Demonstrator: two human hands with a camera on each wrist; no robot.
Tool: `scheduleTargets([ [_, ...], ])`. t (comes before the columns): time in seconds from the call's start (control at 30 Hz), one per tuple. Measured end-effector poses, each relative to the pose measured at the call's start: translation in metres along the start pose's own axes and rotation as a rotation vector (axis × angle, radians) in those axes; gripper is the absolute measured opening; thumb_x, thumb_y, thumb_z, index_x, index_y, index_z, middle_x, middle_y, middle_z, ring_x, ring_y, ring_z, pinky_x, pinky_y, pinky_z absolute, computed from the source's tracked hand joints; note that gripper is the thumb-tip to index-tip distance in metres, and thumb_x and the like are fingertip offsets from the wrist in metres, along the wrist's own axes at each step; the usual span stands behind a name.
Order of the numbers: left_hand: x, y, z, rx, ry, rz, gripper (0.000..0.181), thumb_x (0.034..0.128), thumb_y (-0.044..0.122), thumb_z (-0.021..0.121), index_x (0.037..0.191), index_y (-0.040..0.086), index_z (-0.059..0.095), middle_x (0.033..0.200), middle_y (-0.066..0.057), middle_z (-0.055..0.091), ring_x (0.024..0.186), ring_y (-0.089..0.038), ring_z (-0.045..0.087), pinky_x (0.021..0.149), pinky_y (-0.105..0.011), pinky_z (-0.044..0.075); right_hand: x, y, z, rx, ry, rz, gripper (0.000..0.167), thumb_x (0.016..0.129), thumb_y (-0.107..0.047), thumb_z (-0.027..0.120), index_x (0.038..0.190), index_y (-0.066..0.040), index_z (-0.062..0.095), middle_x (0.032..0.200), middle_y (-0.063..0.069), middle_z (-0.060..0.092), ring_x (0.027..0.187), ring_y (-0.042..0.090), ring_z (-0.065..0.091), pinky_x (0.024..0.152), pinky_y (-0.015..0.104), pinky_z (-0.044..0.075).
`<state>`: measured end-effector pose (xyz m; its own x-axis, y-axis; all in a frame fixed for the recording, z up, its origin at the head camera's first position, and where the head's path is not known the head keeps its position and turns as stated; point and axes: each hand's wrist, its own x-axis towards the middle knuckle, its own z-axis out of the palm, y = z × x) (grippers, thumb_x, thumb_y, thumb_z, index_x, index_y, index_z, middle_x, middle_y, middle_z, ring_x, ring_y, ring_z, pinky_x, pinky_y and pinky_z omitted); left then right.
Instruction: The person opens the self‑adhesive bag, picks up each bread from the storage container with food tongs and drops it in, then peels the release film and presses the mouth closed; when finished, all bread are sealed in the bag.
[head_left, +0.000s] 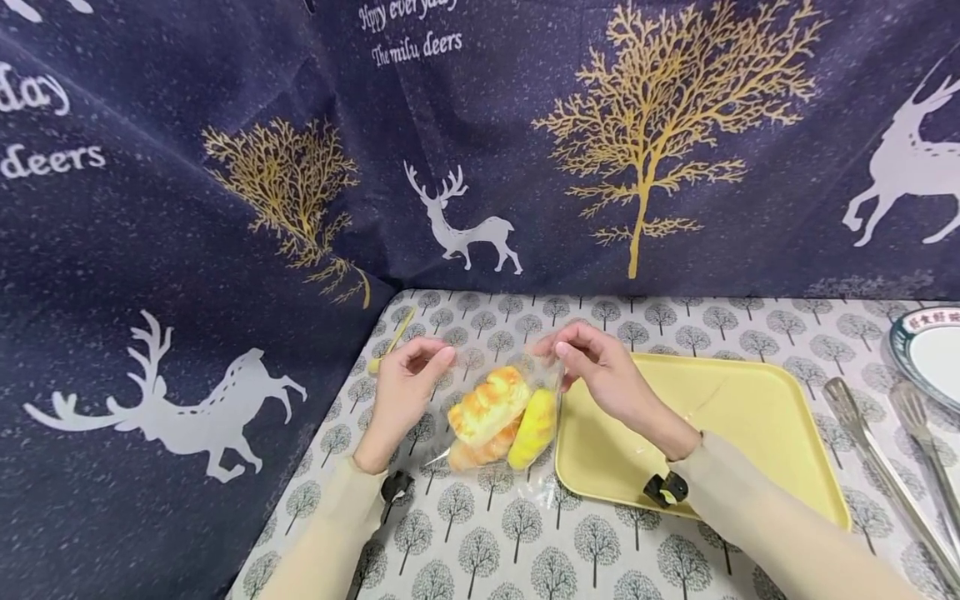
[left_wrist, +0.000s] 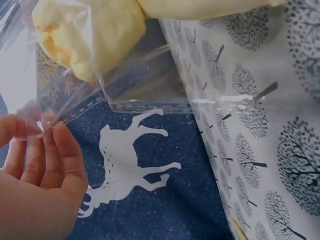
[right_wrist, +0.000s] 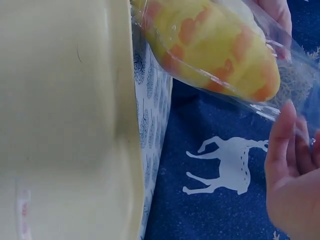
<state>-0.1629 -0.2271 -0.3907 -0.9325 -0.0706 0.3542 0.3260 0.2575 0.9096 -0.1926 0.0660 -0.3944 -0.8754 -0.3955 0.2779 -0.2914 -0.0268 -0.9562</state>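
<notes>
A clear plastic bag (head_left: 542, 493) hangs between my two hands over the left part of the table. Inside it lie a braided golden bread (head_left: 491, 404), a yellow bread roll (head_left: 534, 429) and an orange-brown bread (head_left: 480, 452) partly under the braided one. My left hand (head_left: 408, 379) pinches the bag's upper left edge between thumb and fingers, which the left wrist view shows closely. On the other side my right hand (head_left: 603, 375) pinches the upper right edge, beside the yellow roll. Transparent film makes the exact line of the bag's mouth hard to see.
A pale yellow tray (head_left: 705, 433) lies right of the bag, under my right forearm. Farther right are metal tongs (head_left: 862, 433) with slotted ends and a green-rimmed plate (head_left: 930, 321). A thin yellow strip (head_left: 401, 333) lies behind my left hand. Dark cloth (head_left: 465, 125) hangs behind.
</notes>
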Motion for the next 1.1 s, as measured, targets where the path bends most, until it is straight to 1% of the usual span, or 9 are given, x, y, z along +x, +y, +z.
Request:
scheduleTargets([
  [0.1,-0.005,0.001,-0.003,-0.026,0.053,0.001,0.012,0.1014,0.000,0.071,0.103,-0.012,0.073,0.086,0.015,0.076,0.080,-0.003,0.074,0.078,-0.020,0.064,-0.002,-0.002,-0.002,-0.056,0.063,0.040,0.018,0.112,-0.008,0.055,0.110,0.008,0.064,0.109,-0.002,0.076,0.088,0.007,0.066,0.065,0.028,0.061],
  [0.17,-0.008,0.000,-0.005,-0.036,0.080,0.003,0.012,0.1016,-0.002,0.070,0.102,-0.014,0.072,0.084,0.017,0.076,0.078,-0.003,0.074,0.077,-0.020,0.064,-0.003,-0.003,-0.005,-0.090,0.096,0.063,0.018,0.112,-0.009,0.057,0.111,0.007,0.066,0.109,0.008,0.075,0.086,0.007,0.064,0.063,0.027,0.060],
  [0.23,-0.009,-0.001,-0.006,-0.039,0.096,0.008,0.013,0.1019,-0.002,0.069,0.103,-0.014,0.072,0.084,0.018,0.078,0.078,-0.003,0.075,0.077,-0.021,0.064,-0.003,-0.002,-0.007,-0.103,0.112,0.082,0.018,0.111,-0.010,0.058,0.112,0.007,0.066,0.106,0.011,0.075,0.083,0.007,0.064,0.062,0.026,0.059],
  [0.47,-0.014,-0.004,-0.005,-0.136,0.108,-0.001,0.014,0.1038,-0.003,0.066,0.111,-0.015,0.067,0.083,0.017,0.082,0.079,-0.002,0.079,0.080,-0.019,0.065,-0.003,0.004,-0.008,-0.099,0.144,0.103,0.018,0.110,-0.008,0.060,0.113,0.008,0.068,0.086,-0.001,0.070,0.069,0.009,0.062,0.057,0.027,0.058],
  [0.67,-0.016,-0.003,-0.005,-0.110,0.110,0.027,0.028,0.1026,-0.006,0.065,0.128,-0.018,0.066,0.079,0.019,0.080,0.075,0.002,0.077,0.075,-0.014,0.060,-0.005,0.006,-0.007,-0.080,0.173,0.085,0.018,0.110,-0.007,0.061,0.113,0.008,0.069,0.077,0.003,0.065,0.064,0.010,0.062,0.056,0.028,0.059],
  [0.8,-0.016,-0.001,-0.005,-0.095,0.105,0.068,0.020,0.1032,-0.004,0.065,0.115,-0.020,0.071,0.081,0.019,0.080,0.074,0.001,0.075,0.072,-0.016,0.061,-0.009,0.007,-0.007,-0.027,0.167,0.083,0.019,0.111,-0.009,0.058,0.111,0.009,0.066,0.085,-0.004,0.070,0.068,0.010,0.064,0.056,0.027,0.059],
  [0.9,-0.017,0.000,-0.004,-0.102,0.123,0.080,0.017,0.1039,-0.004,0.065,0.108,-0.019,0.071,0.087,0.017,0.081,0.078,0.000,0.077,0.077,-0.019,0.065,-0.010,0.007,-0.006,0.029,0.147,0.089,0.020,0.113,-0.009,0.055,0.112,0.009,0.062,0.094,-0.011,0.074,0.071,0.009,0.068,0.056,0.026,0.059],
  [1.0,-0.018,0.002,-0.002,-0.126,0.131,0.074,0.016,0.1028,-0.006,0.065,0.111,-0.019,0.069,0.088,0.014,0.081,0.079,-0.001,0.078,0.079,-0.021,0.066,-0.011,0.007,-0.005,0.063,0.128,0.095,0.020,0.114,-0.009,0.052,0.115,0.010,0.059,0.099,-0.013,0.077,0.072,0.009,0.071,0.055,0.027,0.059],
  [1.1,-0.017,0.004,-0.001,-0.110,0.142,0.062,0.021,0.1019,-0.009,0.063,0.120,-0.018,0.067,0.085,0.015,0.077,0.075,0.000,0.073,0.073,-0.017,0.063,-0.012,0.004,-0.004,0.066,0.132,0.104,0.020,0.113,-0.008,0.054,0.119,0.010,0.060,0.099,-0.011,0.079,0.071,0.008,0.073,0.055,0.026,0.060],
])
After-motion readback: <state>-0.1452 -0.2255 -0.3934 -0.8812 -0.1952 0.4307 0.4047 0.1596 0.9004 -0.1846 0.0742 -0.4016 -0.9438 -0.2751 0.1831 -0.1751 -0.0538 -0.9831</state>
